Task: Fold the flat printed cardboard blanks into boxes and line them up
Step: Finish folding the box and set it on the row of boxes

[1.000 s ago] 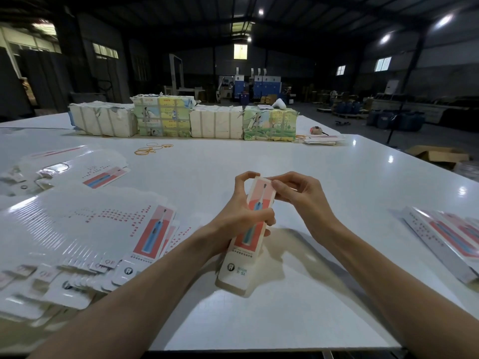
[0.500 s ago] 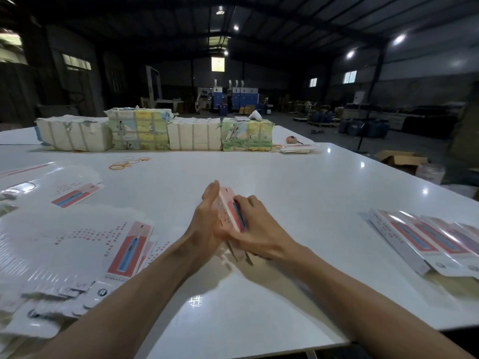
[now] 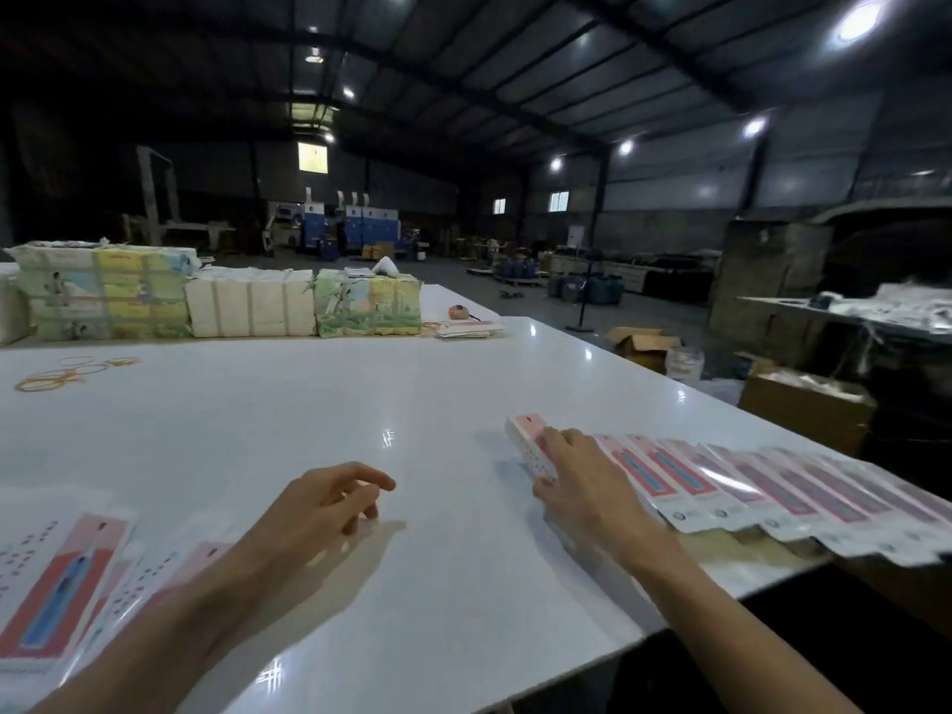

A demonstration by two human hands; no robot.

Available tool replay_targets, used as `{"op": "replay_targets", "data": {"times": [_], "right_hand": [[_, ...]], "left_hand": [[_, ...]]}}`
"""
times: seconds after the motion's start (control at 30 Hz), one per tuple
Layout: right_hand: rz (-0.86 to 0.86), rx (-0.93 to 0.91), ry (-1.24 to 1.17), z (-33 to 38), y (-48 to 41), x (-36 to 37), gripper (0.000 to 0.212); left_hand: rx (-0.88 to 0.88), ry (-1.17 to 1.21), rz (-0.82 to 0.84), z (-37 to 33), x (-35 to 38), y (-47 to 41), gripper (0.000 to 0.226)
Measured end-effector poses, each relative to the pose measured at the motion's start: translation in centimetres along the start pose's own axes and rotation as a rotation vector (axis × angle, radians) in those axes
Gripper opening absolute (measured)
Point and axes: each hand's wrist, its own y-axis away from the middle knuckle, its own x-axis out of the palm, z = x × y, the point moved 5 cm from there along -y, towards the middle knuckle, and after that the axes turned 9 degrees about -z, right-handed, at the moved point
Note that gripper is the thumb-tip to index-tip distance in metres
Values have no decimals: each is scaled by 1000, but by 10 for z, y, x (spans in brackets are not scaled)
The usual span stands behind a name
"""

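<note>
White table [image 3: 360, 404], box [image 3: 524, 444] lengthwise far-left.

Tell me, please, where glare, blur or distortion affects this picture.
Head view: ceiling lamps glint in spots on the glossy table; the box in the right hand is fairly sharp, the row of boxes beyond smears with sheen and blur; the wide lens bows the table's edge; the left hand throws a soft shadow.
</note>
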Motion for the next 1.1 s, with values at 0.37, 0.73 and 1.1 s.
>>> {"op": "replay_targets", "data": {"times": [0.37,0.73,1.1], "right_hand": [[-99,52,224,-63,28,-26,46],[-144,-340,-9,121,-25,1,30],[-37,-219,-429,157,-34,77,16]], "left_hand": [[33,-133,90,2,8,8,35],[11,-176,95,10,0,7,34],[-89,-234,54,7,-7,9,34]]}}
